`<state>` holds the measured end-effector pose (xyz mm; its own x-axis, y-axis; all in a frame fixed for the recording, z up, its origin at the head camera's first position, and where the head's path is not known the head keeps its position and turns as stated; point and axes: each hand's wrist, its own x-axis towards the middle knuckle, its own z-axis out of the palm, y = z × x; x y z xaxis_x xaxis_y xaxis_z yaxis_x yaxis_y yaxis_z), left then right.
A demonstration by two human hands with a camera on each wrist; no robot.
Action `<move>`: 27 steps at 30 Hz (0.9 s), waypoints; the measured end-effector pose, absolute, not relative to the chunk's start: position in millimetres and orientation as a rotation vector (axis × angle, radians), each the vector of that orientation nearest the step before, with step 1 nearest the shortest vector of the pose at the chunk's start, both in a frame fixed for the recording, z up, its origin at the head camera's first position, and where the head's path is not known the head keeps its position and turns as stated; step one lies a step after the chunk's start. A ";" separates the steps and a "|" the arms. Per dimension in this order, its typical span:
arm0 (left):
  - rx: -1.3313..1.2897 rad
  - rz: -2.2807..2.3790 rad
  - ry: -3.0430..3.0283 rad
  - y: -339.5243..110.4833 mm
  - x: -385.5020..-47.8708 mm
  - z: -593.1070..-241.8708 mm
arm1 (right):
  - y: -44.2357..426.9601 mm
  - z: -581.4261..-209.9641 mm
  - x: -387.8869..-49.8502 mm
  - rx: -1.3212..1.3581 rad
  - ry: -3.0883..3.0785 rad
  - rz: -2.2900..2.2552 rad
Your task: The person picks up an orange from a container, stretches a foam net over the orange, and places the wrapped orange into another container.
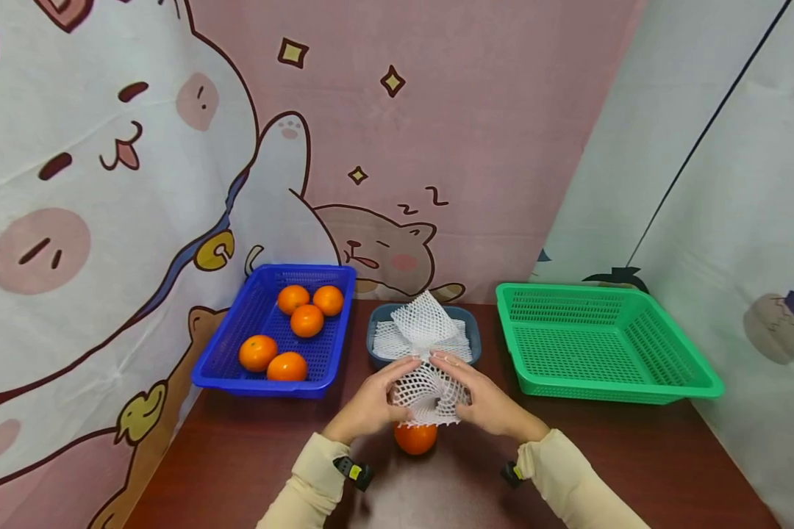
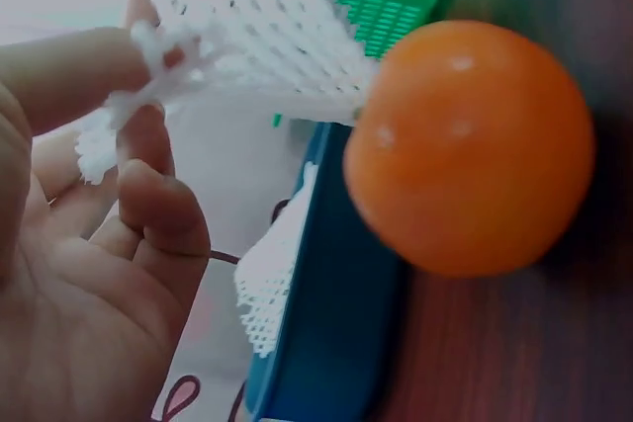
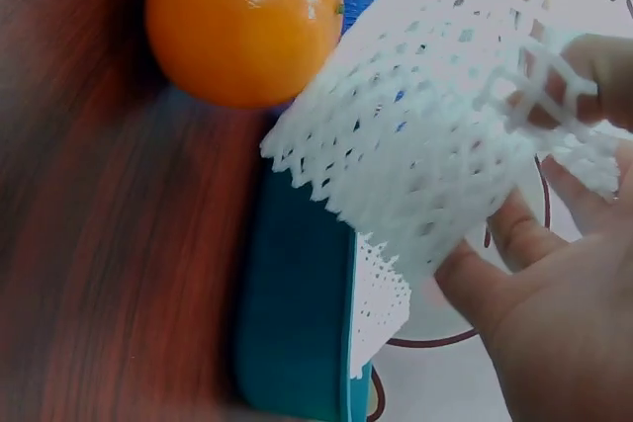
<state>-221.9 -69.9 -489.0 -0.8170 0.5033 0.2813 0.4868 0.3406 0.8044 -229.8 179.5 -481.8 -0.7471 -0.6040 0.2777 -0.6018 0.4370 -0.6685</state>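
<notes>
A white foam fruit net (image 1: 430, 397) is held between both hands above an orange (image 1: 415, 442) on the table. My left hand (image 1: 373, 402) pinches the net's left edge, with thumb and fingers curled at it in the left wrist view. On the other side my right hand (image 1: 492, 402) grips the opposite edge, one fingertip hooked into the mesh (image 3: 435, 135) in the right wrist view. The net's lower rim spreads wide just over the orange. Behind the fingertips a white net piece (image 1: 425, 319) sticks up; whether it joins the held net cannot be told.
A small blue-grey basket (image 1: 474, 342) with more white nets (image 1: 389, 342) stands behind the hands. At the left is a blue basket (image 1: 334, 360) with several oranges (image 1: 306, 321). A green basket (image 1: 569, 353) stands at the right. A printed cloth (image 1: 476, 147) hangs behind the table.
</notes>
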 end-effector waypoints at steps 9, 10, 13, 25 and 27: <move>1.015 1.613 2.625 -54.9 -214.1 -494.4 | 181.2 -483.9 -232.2 -1.130 2.754 -1.106; 1.021 1.628 2.654 -55.3 -212.3 -494.6 | 181.6 -483.8 -232.6 -1.132 2.757 -1.104; 0.981 1.642 2.754 -58.7 -207.0 -497.4 | 183.4 -483.8 -234.1 -1.129 2.772 -1.085; 0.649 1.222 2.790 -58.2 -196.2 -543.7 | 187.2 -485.5 -235.9 -1.038 2.764 -1.102; 0.610 1.246 2.779 -56.5 -195.6 -550.1 | 186.0 -488.2 -235.6 -1.031 2.759 -1.104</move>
<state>-195.6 -56.5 -550.1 -0.9223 0.3655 0.1254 0.3367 0.6010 0.7248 -235.6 186.0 -488.2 -0.7853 -0.5735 0.2334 -0.5762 0.5388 -0.6146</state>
